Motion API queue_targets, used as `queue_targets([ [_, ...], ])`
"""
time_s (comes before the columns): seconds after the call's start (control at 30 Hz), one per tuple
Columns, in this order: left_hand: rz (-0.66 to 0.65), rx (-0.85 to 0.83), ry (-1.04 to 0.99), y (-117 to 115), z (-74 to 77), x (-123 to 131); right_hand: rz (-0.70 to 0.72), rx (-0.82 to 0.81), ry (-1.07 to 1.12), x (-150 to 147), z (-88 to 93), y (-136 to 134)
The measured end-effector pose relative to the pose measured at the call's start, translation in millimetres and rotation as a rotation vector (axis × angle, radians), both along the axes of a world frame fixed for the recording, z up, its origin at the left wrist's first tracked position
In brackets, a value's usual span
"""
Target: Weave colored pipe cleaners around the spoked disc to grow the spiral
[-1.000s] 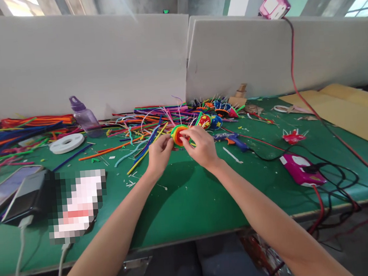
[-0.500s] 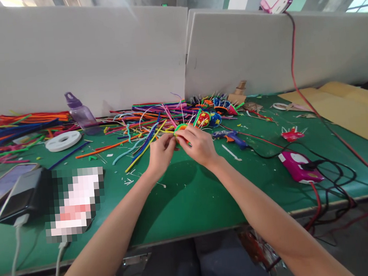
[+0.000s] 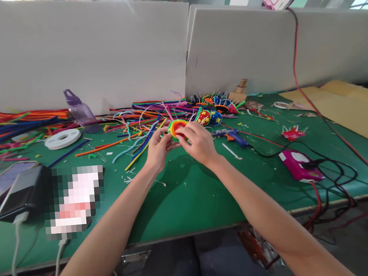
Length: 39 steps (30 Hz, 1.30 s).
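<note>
Both hands meet over the middle of the green table [image 3: 188, 197]. My left hand [image 3: 157, 147] and my right hand [image 3: 196, 142] pinch a small round coil of pipe cleaners [image 3: 176, 127], red in the centre with orange, yellow and green rings. The coil is held a little above the table, tilted toward me. Loose pipe cleaners [image 3: 138, 120] in many colours lie just behind it. Several finished decorated discs [image 3: 209, 117] sit to the right of the coil.
A blue glue gun [image 3: 230, 135] lies right of my hands, its cable running to a pink power strip [image 3: 296, 165]. A purple bottle [image 3: 80, 112], a white tape roll [image 3: 62, 139] and phones [image 3: 16, 191] are at left. White partition boards [image 3: 101, 55] stand behind.
The coil dipped behind my fingers half a second ago and now faces me again, slightly higher. Both hands stay together on it, shifted a little up and left.
</note>
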State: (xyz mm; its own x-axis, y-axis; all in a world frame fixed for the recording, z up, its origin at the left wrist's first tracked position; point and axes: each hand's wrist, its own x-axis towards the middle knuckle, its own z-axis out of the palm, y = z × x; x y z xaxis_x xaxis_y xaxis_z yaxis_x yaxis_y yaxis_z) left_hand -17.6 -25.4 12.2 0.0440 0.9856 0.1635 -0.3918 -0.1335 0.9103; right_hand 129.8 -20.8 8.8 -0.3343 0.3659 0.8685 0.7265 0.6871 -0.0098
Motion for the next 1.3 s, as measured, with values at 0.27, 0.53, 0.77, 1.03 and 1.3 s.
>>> queue_targets([
  [0.27, 0.042, 0.042, 0.024, 5.3, -0.5, -2.0, 0.034, -0.038, 0.146, 3.0, 1.5, 2.5],
  [0.53, 0.136, 0.013, -0.076, 13.6, -1.9, -10.4, -0.023, -0.114, 0.125, 17.9, -1.8, 18.3],
  [0.77, 0.109, 0.003, -0.143, 12.0, -2.5, -8.0, -0.041, -0.123, 0.042, 14.8, -7.7, 19.0],
  [1.03, -0.012, -0.041, -0.183, 6.9, 5.3, -12.6, -0.046, -0.076, 0.074, 15.7, -5.8, 17.2],
  [1.3, -0.077, 0.003, 0.014, 4.5, 1.5, -8.7, -0.018, -0.113, 0.114, 13.0, -5.7, 15.4],
])
